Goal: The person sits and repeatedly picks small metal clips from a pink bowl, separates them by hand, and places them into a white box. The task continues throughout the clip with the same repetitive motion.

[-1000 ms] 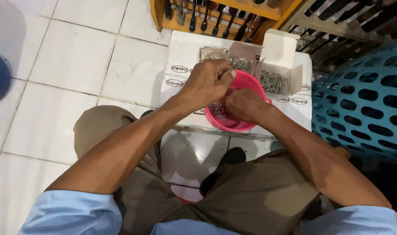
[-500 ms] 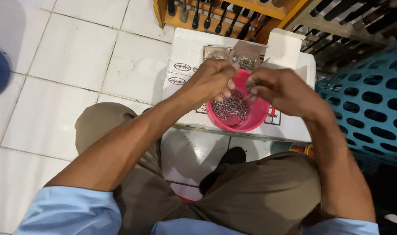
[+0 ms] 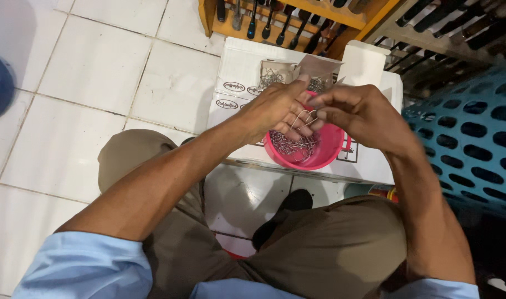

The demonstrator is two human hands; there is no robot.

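Pink plastic is sitting just under my hands: a round bowl point(image 3: 326, 148) holding a tangle of thin bent wire hooks point(image 3: 293, 145), resting on a white cardboard box point(image 3: 237, 66). I am pinching one wire hook point(image 3: 304, 117) between the fingers of both hands above the bowl. My left hand point(image 3: 275, 108) is closing its fingertips on the hook from the nine o'clock side, and my right hand point(image 3: 359, 113) is gripping it from three o'clock, thumb and forefinger pressed together. Behind the bowl, at twelve o'clock, small open cardboard boxes point(image 3: 275, 71) are showing more wire pieces. Farther out at twelve, a wooden rack point(image 3: 341, 16) is holding dark-handled tools. A blue perforated plastic basket point(image 3: 469, 138) is standing at three o'clock, and white floor tiles point(image 3: 98, 66) are spreading toward nine. I am sitting with my knees apart.
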